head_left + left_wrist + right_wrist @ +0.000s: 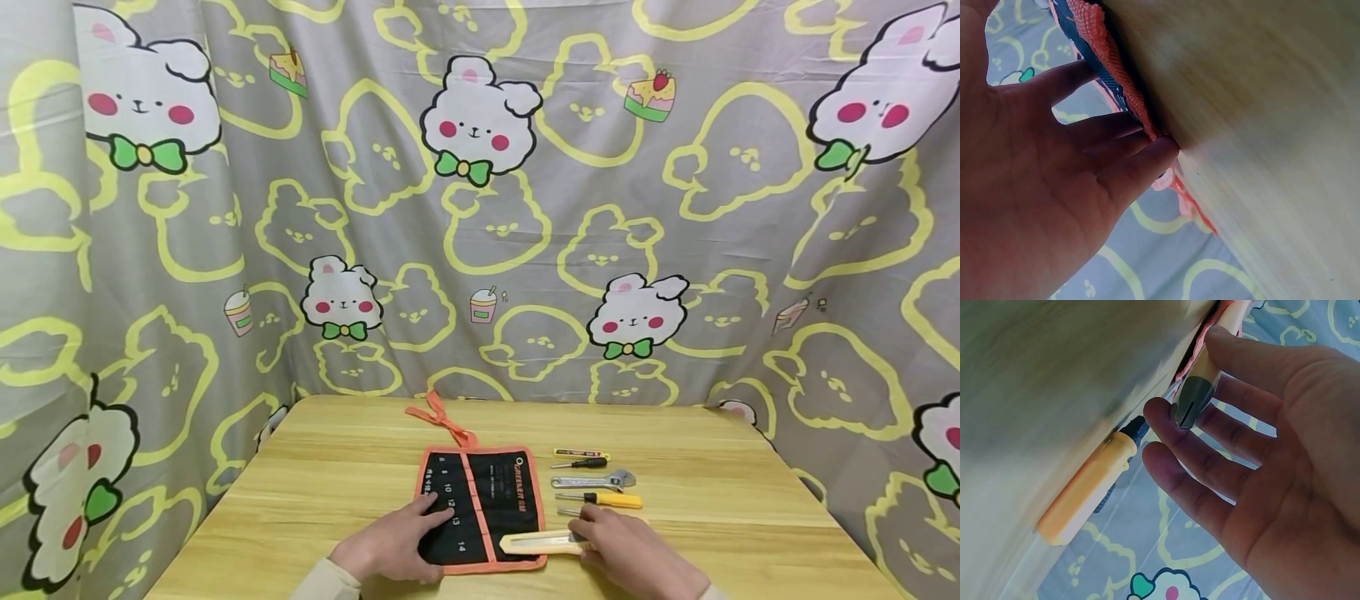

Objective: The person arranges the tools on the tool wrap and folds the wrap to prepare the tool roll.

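A black tool pouch (506, 487) with orange trim lies flat on the table, its pockets marked with numbers. My left hand (393, 537) rests on its left side, fingers spread over the numbered part and thumb by the lower edge. With my right hand (633, 550) I grip a pale yellow utility knife (536, 543) between thumb and fingers. The knife's front end overlaps the pouch's lower right corner, and its dark tail end (1194, 403) shows in the right wrist view. Beside that hand lies a screwdriver with a yellow handle (1088, 490).
Right of the pouch, a column of tools holds a small yellow packet (600, 454), a black-handled screwdriver (592, 463), an adjustable wrench (592, 481) and a yellow screwdriver (618, 501). Another shaft (568, 511) runs under my right hand. Orange ties (446, 425) trail behind the pouch. Patterned curtains (480, 233) surround the table.
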### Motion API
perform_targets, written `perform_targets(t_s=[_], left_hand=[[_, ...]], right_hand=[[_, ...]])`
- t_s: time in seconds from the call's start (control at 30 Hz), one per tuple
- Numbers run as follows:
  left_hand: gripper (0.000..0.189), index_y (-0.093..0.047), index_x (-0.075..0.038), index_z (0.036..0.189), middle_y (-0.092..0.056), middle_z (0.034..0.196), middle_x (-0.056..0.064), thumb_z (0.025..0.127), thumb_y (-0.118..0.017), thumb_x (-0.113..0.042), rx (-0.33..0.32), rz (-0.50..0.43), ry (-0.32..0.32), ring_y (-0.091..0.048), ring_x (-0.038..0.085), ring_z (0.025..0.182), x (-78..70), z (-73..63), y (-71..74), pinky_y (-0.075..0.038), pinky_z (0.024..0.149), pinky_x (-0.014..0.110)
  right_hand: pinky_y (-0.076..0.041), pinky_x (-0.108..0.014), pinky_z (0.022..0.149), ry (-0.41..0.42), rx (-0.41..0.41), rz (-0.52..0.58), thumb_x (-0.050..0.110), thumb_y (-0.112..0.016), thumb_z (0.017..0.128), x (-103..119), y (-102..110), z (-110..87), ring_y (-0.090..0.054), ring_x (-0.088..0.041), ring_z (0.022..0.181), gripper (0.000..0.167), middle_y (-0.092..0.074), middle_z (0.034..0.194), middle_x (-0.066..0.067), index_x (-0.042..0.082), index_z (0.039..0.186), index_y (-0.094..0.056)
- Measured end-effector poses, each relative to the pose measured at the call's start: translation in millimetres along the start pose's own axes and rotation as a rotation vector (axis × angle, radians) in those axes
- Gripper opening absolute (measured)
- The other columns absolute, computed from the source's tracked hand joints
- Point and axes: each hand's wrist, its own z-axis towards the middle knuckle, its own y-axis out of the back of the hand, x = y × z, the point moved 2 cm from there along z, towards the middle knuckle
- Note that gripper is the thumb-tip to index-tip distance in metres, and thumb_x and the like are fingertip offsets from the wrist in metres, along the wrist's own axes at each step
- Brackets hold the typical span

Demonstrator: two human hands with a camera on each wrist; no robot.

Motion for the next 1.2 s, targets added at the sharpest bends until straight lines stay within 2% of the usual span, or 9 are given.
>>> perform_targets(t_s=[0.4,0.73,0.97,1.2], left_hand=[[0.081,-0.054,-0.026,0.150,-0.040,0.160,0.015,0.078,-0.081,-0.049,-0.001,0.013,0.003,-0.048,0.039,0.139,0.9,0.6,-0.1,-0.047,0.107,0.051],[0.081,-0.054,-0.027,0.150,-0.040,0.160,0.015,0.077,-0.081,-0.049,0.002,0.020,0.008,-0.048,0.039,0.139,0.4,0.6,-0.2,-0.047,0.107,0.051],[0.081,-0.054,-0.027,0.150,-0.040,0.160,0.015,0.077,-0.082,-0.048,0.001,0.017,0.007,-0.047,0.039,0.140,-0.5,0.0,0.3,-0.046,0.108,0.051],[0.081,-0.054,-0.027,0.150,-0.040,0.160,0.015,0.077,-0.081,-0.049,0.001,0.013,0.009,-0.048,0.039,0.139,-0.2,0.6,-0.3,-0.046,0.108,0.051]], right_hand=[[-0.042,-0.025,0.058,0.031,-0.029,0.005,0.025,-0.077,0.091,5,-4,4.3,-0.042,-0.002,0.072,0.016,-0.054,0.092,0.010,0.019,0.105,-0.071],[-0.039,-0.022,0.059,0.045,-0.021,0.017,0.024,-0.077,0.092,12,-5,7.0,-0.041,-0.002,0.071,0.012,-0.052,0.092,0.011,0.020,0.101,-0.070],[-0.042,-0.024,0.058,0.032,0.002,0.014,0.025,-0.077,0.091,16,-5,12.0,-0.044,-0.002,0.070,0.018,-0.057,0.094,0.008,0.017,0.107,-0.072],[-0.040,-0.024,0.057,0.031,0.024,0.027,0.023,-0.076,0.092,19,-6,16.4,-0.042,-0.002,0.068,0.018,-0.055,0.092,0.009,0.017,0.109,-0.072]])
